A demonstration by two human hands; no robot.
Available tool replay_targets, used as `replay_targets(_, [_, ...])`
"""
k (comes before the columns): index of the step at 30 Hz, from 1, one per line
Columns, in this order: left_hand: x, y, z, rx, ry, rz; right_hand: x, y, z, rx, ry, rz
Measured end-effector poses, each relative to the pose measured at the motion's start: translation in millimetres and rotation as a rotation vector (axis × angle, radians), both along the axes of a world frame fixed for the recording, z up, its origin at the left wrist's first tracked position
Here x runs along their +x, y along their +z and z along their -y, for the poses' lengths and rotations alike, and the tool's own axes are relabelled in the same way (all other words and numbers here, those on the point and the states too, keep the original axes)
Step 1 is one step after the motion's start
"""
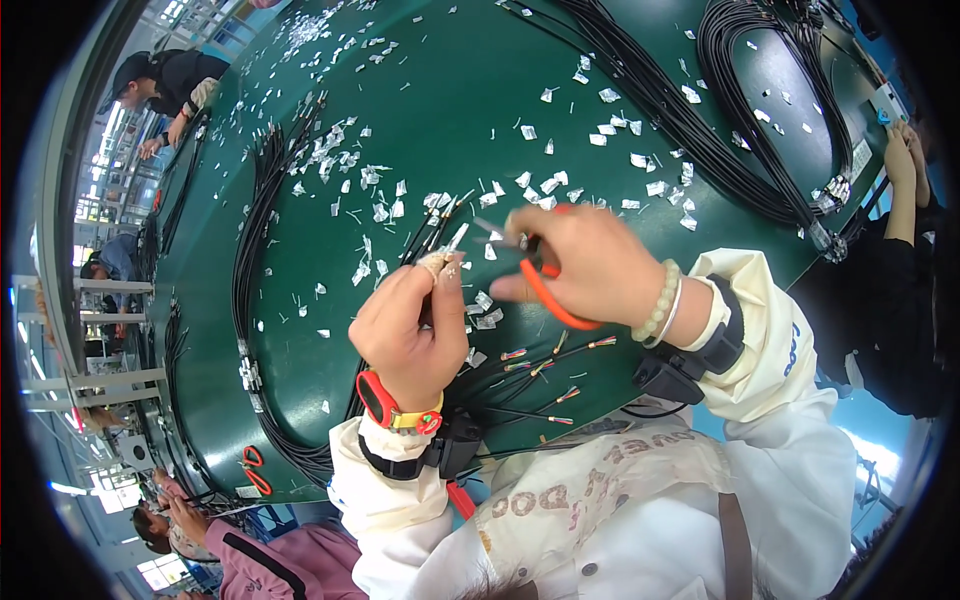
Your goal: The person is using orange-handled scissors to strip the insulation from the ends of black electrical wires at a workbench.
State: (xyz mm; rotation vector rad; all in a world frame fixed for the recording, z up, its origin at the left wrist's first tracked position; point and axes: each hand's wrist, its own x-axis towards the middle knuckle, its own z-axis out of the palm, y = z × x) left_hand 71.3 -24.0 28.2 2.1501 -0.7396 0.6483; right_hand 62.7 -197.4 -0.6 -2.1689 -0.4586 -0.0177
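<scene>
My left hand (412, 325) is closed in a pinch around the end of a black cable, whose stripped pale tip (457, 237) sticks up past the thumb. A beige covering wraps one fingertip. To its right, my right hand (595, 262) grips orange-handled scissors (548, 296). Their blades are parted and point left, a short way from the cable tip without touching it. Beneath my hands lie several black cables with stripped ends showing coloured wires (560, 397). Other cable tips lie just beyond my left fingers.
Foil scraps (340, 150) are scattered over the green table (420, 120). Black cable bundles lie at left (245, 270) and far right (650, 95). Red-handled scissors (256, 470) rest near the left edge. Co-workers sit around the table, one person's hands (903, 160) at right.
</scene>
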Motion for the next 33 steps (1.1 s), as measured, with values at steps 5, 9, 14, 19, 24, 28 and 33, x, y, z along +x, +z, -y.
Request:
replay_targets(5, [1,-4,0,-0.012,-0.004,-0.070,0,8,5,-0.133,-0.288,0.515])
replay_targets(9, [5,-4,-1,0.166,-0.048,0.072,1,7,8,-0.352,-0.365,0.673])
replay_targets(14, [7,-6,-2,0.216,-0.065,0.116,0,3,10,-0.504,-0.421,0.690])
replay_targets(19, [8,-7,-3,0.244,-0.064,0.137,0,1,9,-0.535,-0.402,0.658])
replay_targets(24, [10,-8,-4,0.271,-0.072,0.153,1,2,9,-0.552,-0.363,0.676])
replay_targets(28, [10,-10,-3,0.301,-0.064,0.176,0,2,11,-0.508,-0.300,0.623])
replay_targets(33, [8,-7,0,0.505,-0.020,0.264,-1,1,8,-0.265,-0.256,0.415])
